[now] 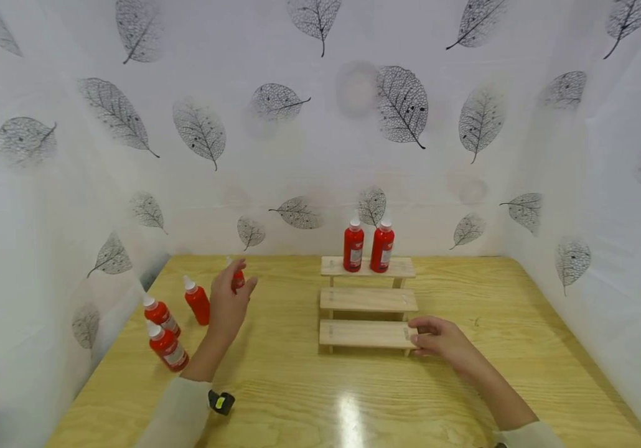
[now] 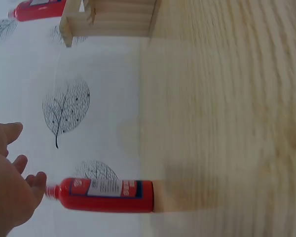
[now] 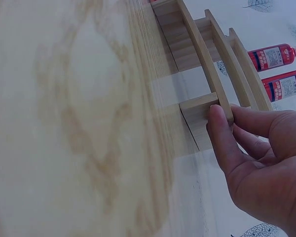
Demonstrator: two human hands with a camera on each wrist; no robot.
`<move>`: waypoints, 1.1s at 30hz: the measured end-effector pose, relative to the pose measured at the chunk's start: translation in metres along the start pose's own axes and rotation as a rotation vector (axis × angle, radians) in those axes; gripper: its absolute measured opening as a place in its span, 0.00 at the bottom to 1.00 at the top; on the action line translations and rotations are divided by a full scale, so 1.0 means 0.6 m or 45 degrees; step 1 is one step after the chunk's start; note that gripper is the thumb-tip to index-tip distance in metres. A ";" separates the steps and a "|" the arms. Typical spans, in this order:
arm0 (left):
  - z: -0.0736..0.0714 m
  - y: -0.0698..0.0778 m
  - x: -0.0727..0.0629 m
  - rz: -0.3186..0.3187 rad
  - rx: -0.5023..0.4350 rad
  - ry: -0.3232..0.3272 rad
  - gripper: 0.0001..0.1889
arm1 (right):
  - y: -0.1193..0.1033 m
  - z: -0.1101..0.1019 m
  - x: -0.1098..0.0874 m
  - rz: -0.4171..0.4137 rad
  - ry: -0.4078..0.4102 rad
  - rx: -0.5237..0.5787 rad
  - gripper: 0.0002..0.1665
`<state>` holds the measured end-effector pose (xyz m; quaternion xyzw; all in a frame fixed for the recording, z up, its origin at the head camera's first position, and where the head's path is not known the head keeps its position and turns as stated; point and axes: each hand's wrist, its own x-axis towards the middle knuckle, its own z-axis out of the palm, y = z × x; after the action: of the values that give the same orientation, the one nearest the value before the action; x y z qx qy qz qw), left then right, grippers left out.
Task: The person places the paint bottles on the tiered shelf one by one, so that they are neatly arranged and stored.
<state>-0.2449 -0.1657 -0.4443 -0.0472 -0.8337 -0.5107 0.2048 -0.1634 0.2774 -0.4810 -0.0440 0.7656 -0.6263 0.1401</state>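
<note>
My left hand (image 1: 231,300) reaches over the left side of the table, its fingers spread and loosely bent. Behind it stands a red squeeze bottle (image 1: 238,280) with a white tip, partly covered by the hand. From the left wrist, that bottle (image 2: 106,195) shows its label, and the fingertips (image 2: 38,181) are right at its neck. My right hand (image 1: 446,341) pinches the right end of the lowest step of a three-tier wooden display stand (image 1: 366,334). In the right wrist view the thumb and fingers grip that step's edge (image 3: 209,66). Two red bottles (image 1: 353,247) stand upright on the top tier.
Several more red bottles (image 1: 197,303) with white pointed caps stand at the table's left side, close to the left forearm. A pale curtain (image 1: 320,162) printed with leaves encloses the wooden table (image 1: 292,386) at the back and both sides.
</note>
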 end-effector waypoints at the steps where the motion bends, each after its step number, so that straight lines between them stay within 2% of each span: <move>1: -0.004 -0.004 -0.002 -0.004 -0.003 0.035 0.26 | 0.000 0.000 0.000 0.000 -0.002 0.001 0.33; 5: -0.012 -0.017 -0.006 0.028 -0.020 0.156 0.27 | -0.001 0.000 0.000 0.005 0.001 0.002 0.33; 9: -0.012 -0.029 -0.007 0.030 -0.060 0.199 0.28 | -0.001 -0.002 0.000 0.003 0.006 0.000 0.33; 13: -0.008 -0.043 -0.004 -0.063 -0.121 0.182 0.30 | 0.001 -0.002 0.001 0.003 0.005 0.002 0.33; 18: -0.002 -0.056 0.004 -0.177 -0.154 0.122 0.31 | 0.001 -0.001 0.001 -0.006 -0.003 0.001 0.33; 22: 0.002 -0.065 0.010 -0.210 -0.171 0.110 0.29 | 0.000 0.000 0.002 -0.008 -0.005 0.001 0.32; 33: 0.009 -0.072 0.023 -0.280 -0.234 0.150 0.27 | 0.000 0.000 0.000 -0.013 -0.021 0.009 0.32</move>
<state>-0.2713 -0.1835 -0.4772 0.0561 -0.7701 -0.6060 0.1911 -0.1635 0.2777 -0.4811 -0.0525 0.7620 -0.6294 0.1432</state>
